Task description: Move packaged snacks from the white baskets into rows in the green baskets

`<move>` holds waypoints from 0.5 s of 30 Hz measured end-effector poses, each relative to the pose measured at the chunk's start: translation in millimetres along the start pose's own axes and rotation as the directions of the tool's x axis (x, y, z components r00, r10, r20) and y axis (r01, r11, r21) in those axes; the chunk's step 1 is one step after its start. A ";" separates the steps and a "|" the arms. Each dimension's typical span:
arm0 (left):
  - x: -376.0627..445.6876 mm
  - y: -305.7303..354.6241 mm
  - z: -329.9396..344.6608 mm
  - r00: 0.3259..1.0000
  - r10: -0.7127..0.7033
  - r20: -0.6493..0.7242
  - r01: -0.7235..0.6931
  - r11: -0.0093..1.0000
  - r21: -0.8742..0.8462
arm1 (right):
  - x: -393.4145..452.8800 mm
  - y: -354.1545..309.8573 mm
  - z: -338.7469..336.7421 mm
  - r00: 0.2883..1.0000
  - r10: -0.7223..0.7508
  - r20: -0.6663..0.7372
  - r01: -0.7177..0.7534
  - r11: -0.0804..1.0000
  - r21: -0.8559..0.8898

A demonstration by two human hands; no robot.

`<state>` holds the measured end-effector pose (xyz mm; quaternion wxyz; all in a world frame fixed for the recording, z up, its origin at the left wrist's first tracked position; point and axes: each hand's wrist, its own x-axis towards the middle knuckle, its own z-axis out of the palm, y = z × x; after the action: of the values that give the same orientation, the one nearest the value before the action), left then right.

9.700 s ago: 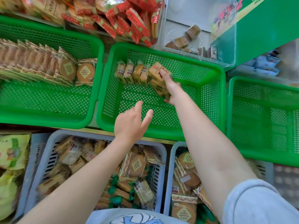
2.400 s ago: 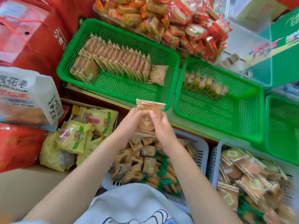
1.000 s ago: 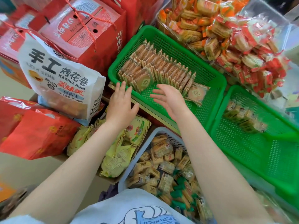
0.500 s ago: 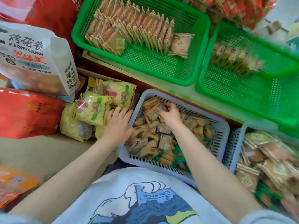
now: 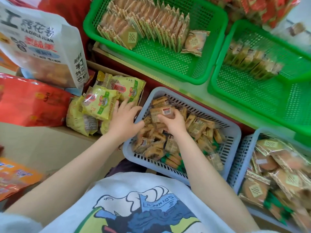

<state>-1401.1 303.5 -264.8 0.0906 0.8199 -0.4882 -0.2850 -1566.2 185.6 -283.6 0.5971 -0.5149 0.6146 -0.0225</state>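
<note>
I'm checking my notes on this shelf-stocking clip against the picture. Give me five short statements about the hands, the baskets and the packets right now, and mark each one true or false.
1. The right hand holds a small clear-wrapped snack packet over the white slotted plastic basket. True.
2. The left hand grips a yellow-green snack bag. False: its fingers are spread at the white basket's left rim, holding nothing.
3. The left green mesh basket has a row of upright packets along its far side. True.
4. The round cake packet at the end of that row stands upright. False: it lies tilted beside the row.
5. The right green mesh basket holds nothing. False: a short row of packets stands in it.
</note>
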 end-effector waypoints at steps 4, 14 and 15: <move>-14.5 21.0 -12.3 0.993 -0.063 0.103 0.110 0.818 -0.564 | -24.6 -15.5 -21.4 0.967 -0.042 0.253 0.045 0.999 -0.006; -24.3 -7.5 13.4 0.874 -0.200 0.443 0.479 0.197 -0.855 | 42.0 -28.2 -8.5 0.994 0.086 -0.064 -0.095 0.982 -0.163; -26.4 -10.2 13.0 0.875 -0.196 0.442 0.475 0.178 -0.862 | 48.2 -30.6 -1.1 0.994 0.091 -0.053 -0.100 0.973 -0.208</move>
<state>-1410.2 332.9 -269.8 0.4425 0.6422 -0.0280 -0.6253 -1536.7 138.8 -297.9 0.5264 -0.5444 0.6503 0.0604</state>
